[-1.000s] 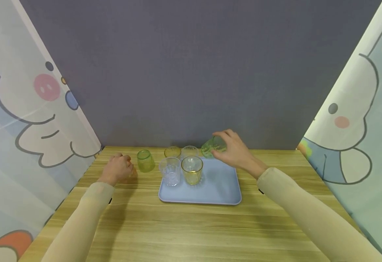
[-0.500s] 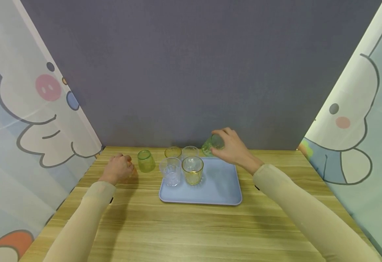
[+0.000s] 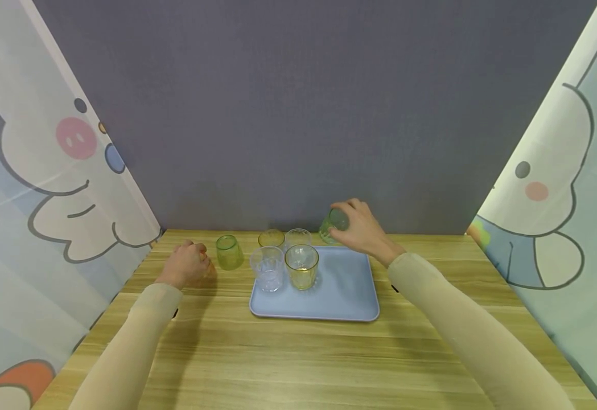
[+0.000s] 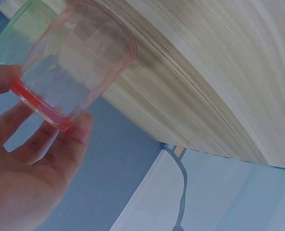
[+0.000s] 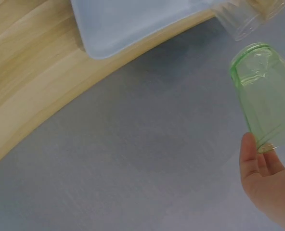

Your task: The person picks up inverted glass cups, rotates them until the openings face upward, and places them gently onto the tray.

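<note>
My left hand (image 3: 184, 265) pinches an orange-red drinking glass (image 4: 77, 62) by its thick base, with the rim turned toward the table. Beside it stands a green glass (image 3: 230, 256), narrow end up. Over the back of the blue tray (image 3: 339, 290), my right hand (image 3: 363, 229) grips a light green glass (image 5: 267, 96) near its rim, thick base pointing away from the fingers. On the tray's left half are a clear glass (image 3: 269, 273) and a yellow-rimmed glass (image 3: 302, 270). Behind them are an amber glass (image 3: 271, 238) and another clear glass (image 3: 298, 236), both partly hidden.
A wooden table (image 3: 278, 364) extends in front of the tray and to both sides. A grey panel (image 3: 298, 114) rises along its back edge. Printed curtains (image 3: 539, 216) hang at left and right.
The right hand has shifted slightly left, and the light green glass in it has swung from tilted to more upright. The left hand and its glass have stayed nearly still.
</note>
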A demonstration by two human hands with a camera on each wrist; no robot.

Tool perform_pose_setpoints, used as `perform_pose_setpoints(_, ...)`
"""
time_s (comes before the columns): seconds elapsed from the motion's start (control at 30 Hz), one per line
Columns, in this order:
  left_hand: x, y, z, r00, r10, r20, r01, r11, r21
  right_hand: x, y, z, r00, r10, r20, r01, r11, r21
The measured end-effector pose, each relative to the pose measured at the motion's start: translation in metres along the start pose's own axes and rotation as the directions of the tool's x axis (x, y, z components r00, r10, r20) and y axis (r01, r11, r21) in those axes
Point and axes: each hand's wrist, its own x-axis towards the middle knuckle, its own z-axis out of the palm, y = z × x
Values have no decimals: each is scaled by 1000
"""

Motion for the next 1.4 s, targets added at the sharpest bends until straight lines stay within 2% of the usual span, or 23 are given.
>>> perform_pose_setpoints(0.4, 1, -1, 3, 1000, -3, 3, 3, 1000, -2, 8, 17, 16, 1000, -8, -16, 8, 1000, -13)
perform_pose_setpoints(1.07, 1, 0, 4, 1000, -6, 20, 6, 1000, 2, 9, 30, 45, 1000, -20, -8, 20, 999, -25)
perform_pose_setpoints(1.4, 1, 1, 3, 1000, -8, 3, 8, 1000, -7, 7, 33, 58, 999, -38, 18, 38, 999, -29)
